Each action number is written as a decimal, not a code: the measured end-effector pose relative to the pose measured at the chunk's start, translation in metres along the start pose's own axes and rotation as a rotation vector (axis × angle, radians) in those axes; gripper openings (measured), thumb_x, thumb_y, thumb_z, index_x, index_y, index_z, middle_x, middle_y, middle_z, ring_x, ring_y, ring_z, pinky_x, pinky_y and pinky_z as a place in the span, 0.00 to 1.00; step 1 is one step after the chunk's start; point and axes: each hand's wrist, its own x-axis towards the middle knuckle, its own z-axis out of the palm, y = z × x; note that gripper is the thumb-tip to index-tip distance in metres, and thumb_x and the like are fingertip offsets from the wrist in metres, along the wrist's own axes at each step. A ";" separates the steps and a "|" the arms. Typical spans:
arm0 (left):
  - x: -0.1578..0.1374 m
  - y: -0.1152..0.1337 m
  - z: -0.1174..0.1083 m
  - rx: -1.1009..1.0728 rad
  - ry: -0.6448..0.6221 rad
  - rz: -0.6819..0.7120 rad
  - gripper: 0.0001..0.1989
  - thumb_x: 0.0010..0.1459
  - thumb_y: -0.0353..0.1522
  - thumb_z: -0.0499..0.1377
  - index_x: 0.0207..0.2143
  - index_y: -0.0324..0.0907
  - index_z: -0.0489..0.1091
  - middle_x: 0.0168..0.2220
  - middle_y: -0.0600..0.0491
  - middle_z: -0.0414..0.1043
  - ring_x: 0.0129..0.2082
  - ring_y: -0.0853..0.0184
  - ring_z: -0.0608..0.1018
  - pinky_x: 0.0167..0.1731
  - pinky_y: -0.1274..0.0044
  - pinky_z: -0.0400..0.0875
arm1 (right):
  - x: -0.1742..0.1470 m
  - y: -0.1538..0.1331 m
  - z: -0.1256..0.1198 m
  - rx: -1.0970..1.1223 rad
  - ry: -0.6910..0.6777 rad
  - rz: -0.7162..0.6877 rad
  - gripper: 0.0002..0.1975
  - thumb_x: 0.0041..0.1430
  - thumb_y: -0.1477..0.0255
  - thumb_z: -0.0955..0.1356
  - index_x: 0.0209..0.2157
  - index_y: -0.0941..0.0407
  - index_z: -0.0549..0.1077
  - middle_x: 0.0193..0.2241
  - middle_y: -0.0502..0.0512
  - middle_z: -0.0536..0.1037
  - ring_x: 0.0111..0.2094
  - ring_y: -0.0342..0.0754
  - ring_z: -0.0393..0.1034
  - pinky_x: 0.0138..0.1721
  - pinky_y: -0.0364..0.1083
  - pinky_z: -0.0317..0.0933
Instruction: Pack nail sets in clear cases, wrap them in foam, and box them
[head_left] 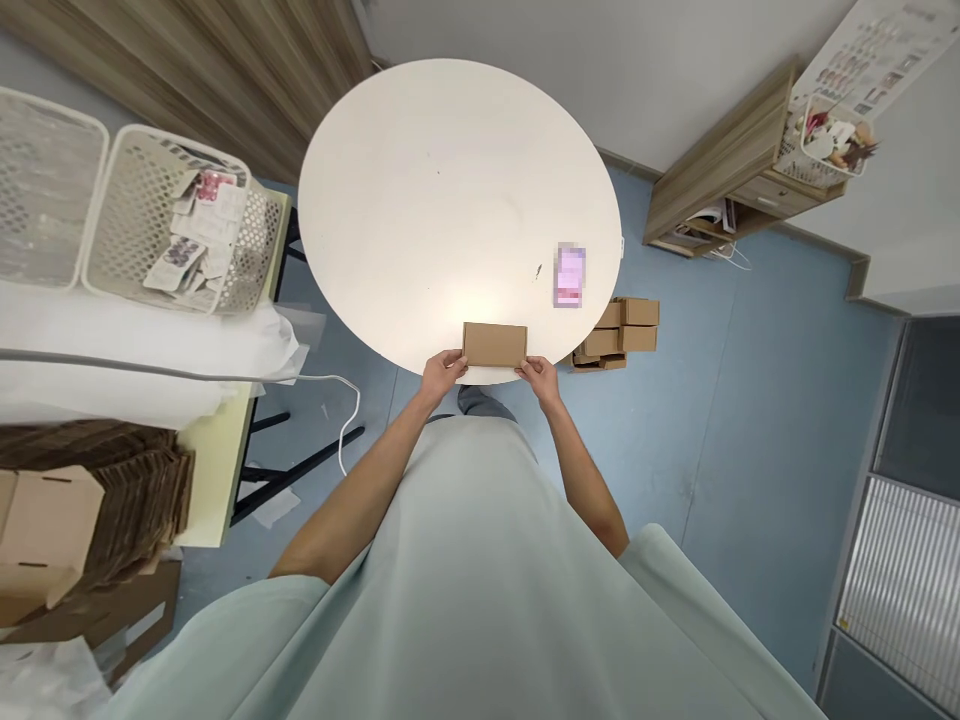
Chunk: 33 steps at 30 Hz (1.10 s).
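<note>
A small brown cardboard box [495, 345], its lid closed, is at the near edge of the white oval table [450, 180]. My left hand [444, 374] grips its left end near the front corner, thumb and fingers pinched together. At the opposite end my right hand [541, 379] pinches the front right corner. Whether the box rests on the tabletop or is lifted slightly, I cannot tell. A phone-like item [569, 276], blurred into pink and purple blocks, lies on the table to the right of the box.
Several small cardboard boxes [621, 330] are stacked beyond the table's right edge. On the left, a side table [206, 490] carries white baskets [124, 235] and flattened cardboard [139, 500]. A white cable [346, 400] hangs off it. A wooden cabinet [720, 180] stands at the right wall.
</note>
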 end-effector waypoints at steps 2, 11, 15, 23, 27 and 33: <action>-0.012 -0.004 0.004 -0.066 0.021 -0.016 0.17 0.66 0.35 0.68 0.53 0.34 0.76 0.52 0.40 0.83 0.46 0.60 0.86 0.60 0.64 0.80 | -0.008 -0.005 -0.008 0.017 -0.038 -0.018 0.24 0.52 0.55 0.82 0.41 0.55 0.76 0.40 0.56 0.86 0.40 0.51 0.85 0.57 0.57 0.78; -0.048 -0.019 0.043 -0.252 0.023 0.029 0.18 0.60 0.35 0.75 0.47 0.37 0.77 0.48 0.42 0.84 0.47 0.58 0.87 0.61 0.60 0.80 | -0.045 -0.021 -0.057 0.009 -0.037 -0.102 0.23 0.51 0.56 0.82 0.41 0.55 0.78 0.41 0.58 0.87 0.42 0.52 0.86 0.60 0.59 0.77; -0.063 -0.031 0.086 -0.243 -0.035 0.037 0.20 0.57 0.38 0.77 0.47 0.38 0.77 0.47 0.42 0.85 0.49 0.55 0.87 0.61 0.59 0.81 | -0.070 -0.022 -0.104 0.037 0.015 -0.136 0.25 0.48 0.56 0.83 0.41 0.55 0.78 0.42 0.58 0.88 0.43 0.54 0.86 0.61 0.59 0.77; -0.092 -0.047 0.182 -0.178 -0.196 0.041 0.20 0.58 0.42 0.75 0.46 0.40 0.78 0.49 0.42 0.85 0.47 0.57 0.87 0.60 0.61 0.81 | -0.120 -0.013 -0.208 0.052 0.181 -0.124 0.31 0.44 0.51 0.84 0.42 0.57 0.79 0.42 0.61 0.87 0.43 0.56 0.86 0.61 0.61 0.77; -0.100 -0.048 0.218 -0.131 -0.258 0.016 0.21 0.56 0.40 0.76 0.46 0.39 0.78 0.49 0.41 0.85 0.47 0.56 0.87 0.59 0.61 0.80 | -0.123 -0.011 -0.248 0.034 0.249 -0.116 0.30 0.44 0.51 0.84 0.40 0.56 0.78 0.39 0.60 0.87 0.42 0.58 0.87 0.60 0.63 0.78; -0.085 -0.042 0.267 -0.042 -0.247 -0.035 0.21 0.55 0.39 0.77 0.46 0.39 0.77 0.49 0.40 0.85 0.48 0.55 0.87 0.58 0.60 0.80 | -0.086 -0.019 -0.293 0.014 0.242 -0.065 0.27 0.48 0.52 0.83 0.39 0.55 0.77 0.37 0.58 0.86 0.41 0.55 0.86 0.56 0.59 0.79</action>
